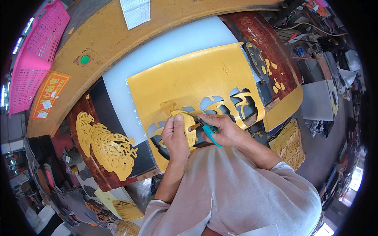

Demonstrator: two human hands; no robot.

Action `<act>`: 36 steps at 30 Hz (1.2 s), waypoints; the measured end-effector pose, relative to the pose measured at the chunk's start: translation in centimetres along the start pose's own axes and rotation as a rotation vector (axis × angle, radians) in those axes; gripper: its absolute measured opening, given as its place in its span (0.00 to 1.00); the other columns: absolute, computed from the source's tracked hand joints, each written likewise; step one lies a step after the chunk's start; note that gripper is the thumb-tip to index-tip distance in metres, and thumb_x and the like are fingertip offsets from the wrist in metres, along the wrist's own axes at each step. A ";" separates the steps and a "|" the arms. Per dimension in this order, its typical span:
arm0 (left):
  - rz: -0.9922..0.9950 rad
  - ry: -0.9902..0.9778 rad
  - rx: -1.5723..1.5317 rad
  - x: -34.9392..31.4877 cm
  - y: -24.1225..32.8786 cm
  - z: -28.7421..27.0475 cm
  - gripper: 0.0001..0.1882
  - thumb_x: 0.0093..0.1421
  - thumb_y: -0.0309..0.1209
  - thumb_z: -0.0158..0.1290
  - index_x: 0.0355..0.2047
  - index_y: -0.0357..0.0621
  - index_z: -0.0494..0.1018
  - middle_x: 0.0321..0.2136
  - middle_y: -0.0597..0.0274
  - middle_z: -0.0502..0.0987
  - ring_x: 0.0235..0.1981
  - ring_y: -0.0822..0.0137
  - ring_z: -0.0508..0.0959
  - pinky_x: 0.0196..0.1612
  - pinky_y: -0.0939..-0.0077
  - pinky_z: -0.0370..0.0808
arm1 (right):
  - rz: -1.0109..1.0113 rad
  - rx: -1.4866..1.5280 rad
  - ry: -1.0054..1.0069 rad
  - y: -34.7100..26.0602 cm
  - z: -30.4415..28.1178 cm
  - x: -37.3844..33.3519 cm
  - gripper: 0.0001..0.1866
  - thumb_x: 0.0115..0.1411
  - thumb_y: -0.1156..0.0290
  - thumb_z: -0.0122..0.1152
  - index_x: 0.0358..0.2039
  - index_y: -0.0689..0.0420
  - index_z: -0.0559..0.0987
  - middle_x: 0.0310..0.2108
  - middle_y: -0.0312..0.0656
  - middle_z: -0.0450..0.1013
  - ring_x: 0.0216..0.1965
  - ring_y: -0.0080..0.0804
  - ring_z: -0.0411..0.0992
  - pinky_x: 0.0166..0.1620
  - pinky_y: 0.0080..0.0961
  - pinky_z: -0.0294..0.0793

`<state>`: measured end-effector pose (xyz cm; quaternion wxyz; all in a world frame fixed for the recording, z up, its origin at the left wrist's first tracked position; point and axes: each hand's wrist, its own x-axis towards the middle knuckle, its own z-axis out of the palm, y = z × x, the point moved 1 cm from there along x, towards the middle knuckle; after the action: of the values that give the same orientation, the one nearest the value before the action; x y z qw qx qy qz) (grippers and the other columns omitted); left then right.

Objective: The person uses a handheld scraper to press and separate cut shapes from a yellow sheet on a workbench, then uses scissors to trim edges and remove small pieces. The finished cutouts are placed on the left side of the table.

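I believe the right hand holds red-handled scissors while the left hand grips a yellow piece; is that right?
The handle colour is wrong: in the head view, the scissors in the right hand are teal-handled. The left hand does grip a yellow piece.

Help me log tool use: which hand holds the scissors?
The right hand: its fingers are around the scissors, whereas the left hand pinches a yellow piece.

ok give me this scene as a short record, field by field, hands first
left hand: pinching a small yellow piece
right hand: holding teal-handled scissors, blades at that piece
sheet: large yellow sheet, partly over a white board, openings along its near side
left side: heap of yellow cutouts
upper left: pink basket, green button
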<state>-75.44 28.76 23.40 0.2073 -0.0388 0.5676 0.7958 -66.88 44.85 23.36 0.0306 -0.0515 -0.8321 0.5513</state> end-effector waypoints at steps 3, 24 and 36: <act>-0.011 -0.011 -0.009 0.0 0.1 -0.1 0.14 0.78 0.38 0.52 0.43 0.39 0.78 0.32 0.69 0.80 0.30 0.81 0.75 0.31 0.82 0.73 | -0.003 0.004 -0.001 0.0 0.0 0.0 0.37 0.53 0.81 0.70 0.66 0.56 0.78 0.28 0.44 0.74 0.29 0.31 0.75 0.37 0.27 0.77; -0.027 0.015 -0.001 0.1 -0.3 -0.1 0.11 0.77 0.36 0.54 0.40 0.41 0.77 0.29 0.68 0.78 0.25 0.79 0.73 0.27 0.82 0.71 | 0.113 0.084 -0.059 -0.1 -0.2 -0.1 0.31 0.56 0.74 0.71 0.63 0.57 0.79 0.34 0.53 0.79 0.35 0.50 0.80 0.41 0.37 0.79; -0.047 0.036 0.013 -0.3 -0.3 0.0 0.11 0.76 0.34 0.54 0.40 0.39 0.79 0.28 0.69 0.78 0.25 0.79 0.73 0.27 0.82 0.69 | 0.381 0.258 0.001 0.9 0.1 -0.6 0.32 0.63 0.73 0.72 0.67 0.60 0.75 0.30 0.34 0.74 0.32 0.16 0.70 0.38 0.20 0.73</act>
<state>-75.04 28.76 23.28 0.2159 -0.0653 0.5755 0.7861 -66.22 45.07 22.49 -0.0672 -0.2037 -0.7298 0.6492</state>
